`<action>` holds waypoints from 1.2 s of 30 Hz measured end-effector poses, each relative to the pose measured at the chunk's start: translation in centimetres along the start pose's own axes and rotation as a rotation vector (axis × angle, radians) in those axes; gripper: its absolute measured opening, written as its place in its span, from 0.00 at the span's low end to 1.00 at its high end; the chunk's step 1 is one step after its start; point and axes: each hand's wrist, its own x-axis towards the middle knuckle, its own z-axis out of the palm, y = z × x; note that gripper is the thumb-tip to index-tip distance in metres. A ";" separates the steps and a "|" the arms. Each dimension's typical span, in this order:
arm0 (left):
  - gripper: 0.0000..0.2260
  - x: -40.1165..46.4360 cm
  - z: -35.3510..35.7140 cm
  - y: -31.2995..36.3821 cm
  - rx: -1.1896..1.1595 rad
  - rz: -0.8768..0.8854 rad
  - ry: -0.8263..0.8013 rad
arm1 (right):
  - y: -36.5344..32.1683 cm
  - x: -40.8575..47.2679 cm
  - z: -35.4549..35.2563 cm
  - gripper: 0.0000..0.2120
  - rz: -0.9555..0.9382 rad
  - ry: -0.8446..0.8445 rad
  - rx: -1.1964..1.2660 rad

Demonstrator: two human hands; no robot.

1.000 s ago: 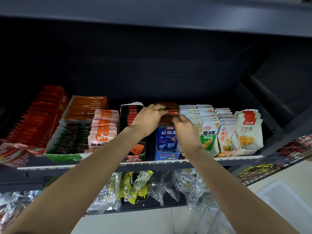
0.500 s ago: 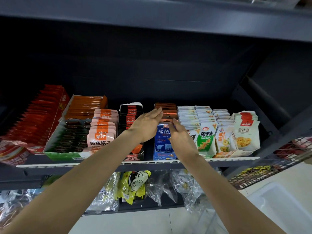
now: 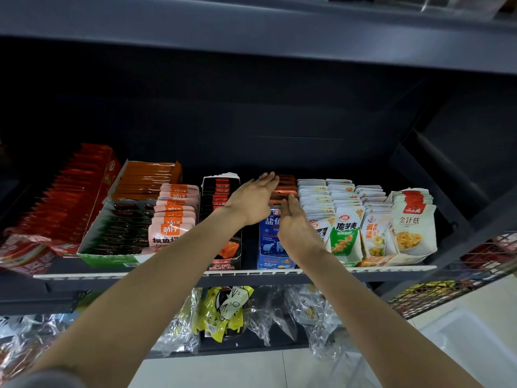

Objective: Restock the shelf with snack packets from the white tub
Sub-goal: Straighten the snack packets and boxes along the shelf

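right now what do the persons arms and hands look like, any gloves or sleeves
Both forearms are bare from wrist to near the elbow. The left hand and right hand wear no gloves, and no rings, watch or wristband show. The only clothing in view is a bit of grey sleeve at the bottom left corner, on the left arm. The right arm leaves the frame before any sleeve appears.

1. Light falls from above and in front; the packet fronts along the shelf [image 3: 251,273] edge are bright and legible.
2. The shelf's back, across the upper half of the frame, sinks into near-black shadow.
3. Wide-angle bowing bends the shelf lines toward the edges.
4. The lower corners look soft; glare glints on the clear bags [image 3: 316,315] below.
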 end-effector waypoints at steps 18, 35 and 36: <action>0.38 -11.9 0.7 -6.7 0.223 -0.065 -0.035 | -5.5 -2.7 2.9 0.17 -0.104 -0.085 0.118; 0.32 -10.7 2.3 -6.3 0.262 -0.123 0.073 | -6.8 -3.5 5.4 0.14 -0.122 0.081 -0.283; 0.32 -10.5 2.4 -6.1 0.263 -0.118 0.083 | -6.7 -3.6 5.3 0.15 -0.122 0.086 -0.294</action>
